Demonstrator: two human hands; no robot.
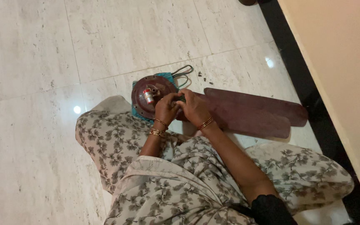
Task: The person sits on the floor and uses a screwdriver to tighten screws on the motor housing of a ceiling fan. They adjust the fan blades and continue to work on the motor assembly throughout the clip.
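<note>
Both hands meet at motor housing (pixel 148 100) rim; left hand (pixel 166 109) nearer it, right hand (pixel 193 107) toward blades (pixel 251 114); both grips curled, contents hidden

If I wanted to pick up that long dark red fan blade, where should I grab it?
Probably the wide far end of the fan blade, coming from the wall side. It lies flat on the floor, and both hands, left hand and right hand, crowd the round motor end.

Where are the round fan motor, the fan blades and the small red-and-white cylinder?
fan motor (pixel 140 98), head view, left part of its brown face
fan blades (pixel 251 112), head view, middle of the flat maroon surface
small cylinder (pixel 148 96), head view, its middle
</note>
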